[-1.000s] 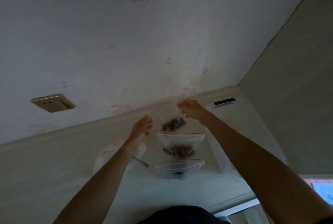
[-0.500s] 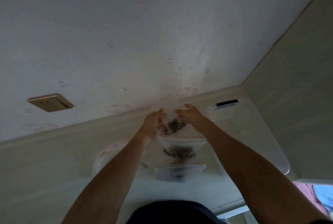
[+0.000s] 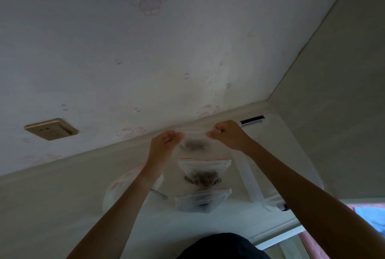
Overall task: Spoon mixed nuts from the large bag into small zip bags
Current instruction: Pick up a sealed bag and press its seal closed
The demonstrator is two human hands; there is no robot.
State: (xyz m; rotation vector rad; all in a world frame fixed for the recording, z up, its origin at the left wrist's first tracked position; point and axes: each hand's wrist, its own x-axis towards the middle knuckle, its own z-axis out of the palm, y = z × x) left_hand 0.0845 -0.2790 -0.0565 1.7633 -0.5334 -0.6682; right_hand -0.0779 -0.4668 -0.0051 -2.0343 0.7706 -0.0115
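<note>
A small clear zip bag with dark nuts in it hangs near the wall. My left hand pinches its top strip at the left end. My right hand pinches the same strip at the right end. Two more small zip bags with nuts lie below on the pale table: one in the middle and one nearer to me. The large bag, clear with a black zip slider, lies flat to the right, partly under my right arm. A spoon handle shows beside my left forearm.
A white bowl or plate with pink marks sits left of the small bags, partly behind my left arm. A brass wall socket is set in the patterned wall at the left. A side wall closes the right.
My hands have moved apart along the top strip of the small bag, which now stretches between them. One second ago only my right hand held the bag.
</note>
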